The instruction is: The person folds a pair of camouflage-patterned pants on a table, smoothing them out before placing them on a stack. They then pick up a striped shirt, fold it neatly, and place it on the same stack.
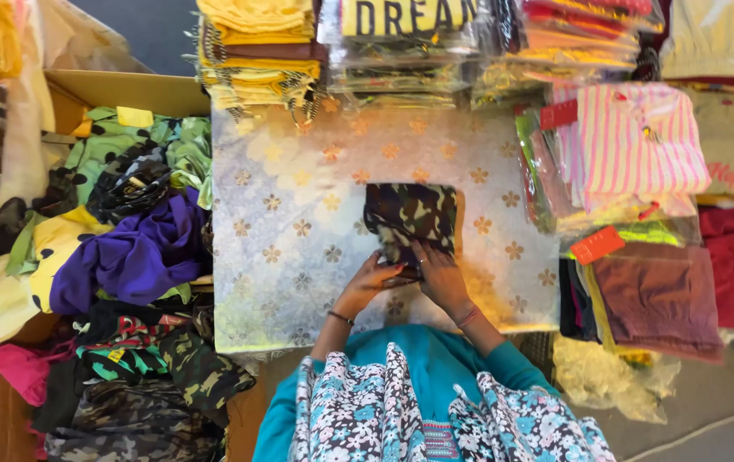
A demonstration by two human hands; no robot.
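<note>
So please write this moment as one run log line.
left hand: on camouflage garment | right hand: on same near edge | garment: folded, on flowered cloth

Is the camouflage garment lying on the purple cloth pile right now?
No, the camouflage garment lies on the flowered table cover, with both hands on its near edge, apart from the purple cloth.

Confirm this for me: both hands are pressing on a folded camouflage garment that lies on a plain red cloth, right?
Not quite. In the head view, the left hand and right hand do rest on the near edge of the folded camouflage garment, but the cloth beneath it is pale and silvery with a golden flower pattern, not plain red.
</note>
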